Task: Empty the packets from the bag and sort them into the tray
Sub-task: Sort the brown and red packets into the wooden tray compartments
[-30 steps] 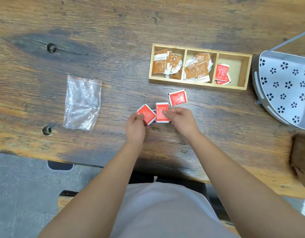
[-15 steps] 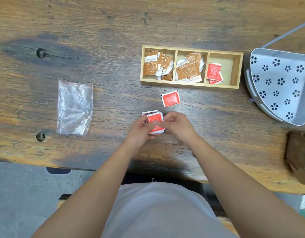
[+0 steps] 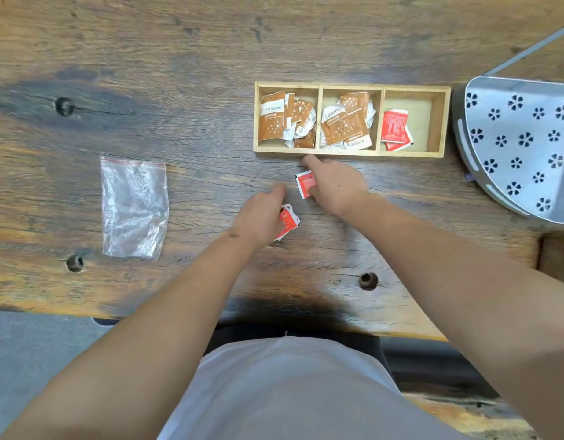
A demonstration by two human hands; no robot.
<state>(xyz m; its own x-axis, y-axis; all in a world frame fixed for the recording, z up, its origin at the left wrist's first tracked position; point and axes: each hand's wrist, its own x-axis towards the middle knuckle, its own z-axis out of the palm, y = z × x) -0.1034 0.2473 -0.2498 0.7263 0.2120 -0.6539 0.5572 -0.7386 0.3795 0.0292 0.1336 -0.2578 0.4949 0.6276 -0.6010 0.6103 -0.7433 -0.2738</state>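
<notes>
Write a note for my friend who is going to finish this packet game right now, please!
Left hand: holds a small stack of red packets just above the table.
Right hand: fingers on a single red packet lying on the table near the tray's front edge; whether it is gripped cannot be told.
Bag: looks empty, flat on the table to the left.
Tray: brown packets fill the left and middle compartments; two or so red ones lie in the right compartment.
Left to do: put the single packet and the stack into the right compartment.
</notes>
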